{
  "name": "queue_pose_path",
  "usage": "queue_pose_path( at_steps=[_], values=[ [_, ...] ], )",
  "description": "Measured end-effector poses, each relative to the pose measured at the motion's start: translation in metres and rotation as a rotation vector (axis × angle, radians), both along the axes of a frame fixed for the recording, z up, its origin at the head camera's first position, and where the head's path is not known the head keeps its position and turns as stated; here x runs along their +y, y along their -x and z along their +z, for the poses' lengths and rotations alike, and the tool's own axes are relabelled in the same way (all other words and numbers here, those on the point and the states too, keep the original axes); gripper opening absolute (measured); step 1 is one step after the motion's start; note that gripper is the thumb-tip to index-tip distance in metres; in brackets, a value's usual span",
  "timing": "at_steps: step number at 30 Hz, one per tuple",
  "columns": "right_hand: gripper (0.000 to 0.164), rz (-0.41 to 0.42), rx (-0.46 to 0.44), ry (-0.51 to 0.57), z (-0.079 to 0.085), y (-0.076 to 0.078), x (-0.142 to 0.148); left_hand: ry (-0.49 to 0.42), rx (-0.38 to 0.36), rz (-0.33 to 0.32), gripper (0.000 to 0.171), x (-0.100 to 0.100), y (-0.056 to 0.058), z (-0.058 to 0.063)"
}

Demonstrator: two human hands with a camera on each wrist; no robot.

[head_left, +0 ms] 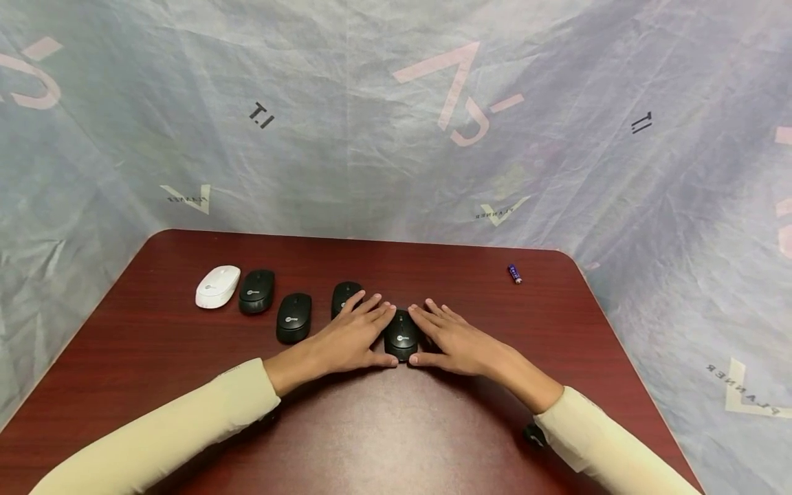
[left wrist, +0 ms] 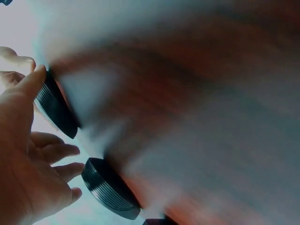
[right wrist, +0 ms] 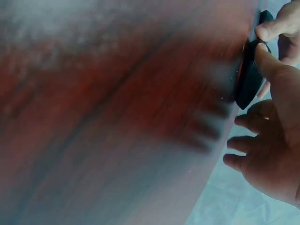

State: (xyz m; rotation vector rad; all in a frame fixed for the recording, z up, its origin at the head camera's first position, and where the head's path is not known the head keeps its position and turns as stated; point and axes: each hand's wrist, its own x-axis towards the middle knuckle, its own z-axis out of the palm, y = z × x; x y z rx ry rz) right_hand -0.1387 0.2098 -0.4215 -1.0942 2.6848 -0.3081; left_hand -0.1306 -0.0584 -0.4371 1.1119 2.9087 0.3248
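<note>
A black computer mouse (head_left: 401, 335) lies on the table between both hands in the head view. From its left side, my left hand (head_left: 355, 337) touches it with thumb and index finger, fingers spread and mostly straight. My right hand (head_left: 460, 342) mirrors this on the right side, thumb near the mouse's rear edge and fingertips by its front. Another black mouse (head_left: 344, 293) is partly covered by the left fingers. In the left wrist view, the left thumb lies at one end of the mouse (left wrist: 58, 108). The right wrist view shows the right thumb against the mouse (right wrist: 250, 79).
Left of the hands are two more black mice (head_left: 293, 320) and a white mouse (head_left: 218, 287). A small blue cylinder like a battery (head_left: 515, 273) lies at the back right of the dark red table (head_left: 396, 440). Printed grey cloth (head_left: 346, 124) hangs around the table.
</note>
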Motion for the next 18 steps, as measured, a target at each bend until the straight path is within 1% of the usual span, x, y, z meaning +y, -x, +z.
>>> queue_pose_path(
  at_steps=[2, 4, 7, 11, 14, 18],
  values=[
    [0.088, 0.017, -0.014, 0.011, 0.001, 0.002, -0.001, -0.014, 0.003, -0.025, 0.093, 0.0, 0.003, -0.001],
    [0.087, 0.029, -0.026, 0.016, 0.001, 0.003, -0.002, -0.035, -0.01, -0.045, 0.091, -0.001, 0.004, 0.0],
    [0.086, 0.026, -0.051, 0.015, 0.002, 0.004, -0.002, -0.037, -0.034, -0.054, 0.09, -0.002, 0.005, 0.002],
    [0.081, -0.001, -0.107, 0.03, 0.003, 0.007, -0.001, -0.028, -0.072, -0.045, 0.085, -0.004, 0.006, 0.005],
    [0.075, -0.03, -0.155, 0.071, 0.006, 0.009, -0.002, -0.05, -0.108, -0.031, 0.079, -0.004, 0.008, 0.007],
    [0.066, -0.06, -0.173, 0.122, 0.011, 0.013, -0.004, -0.084, -0.123, -0.001, 0.071, -0.002, 0.01, 0.01]
  ],
)
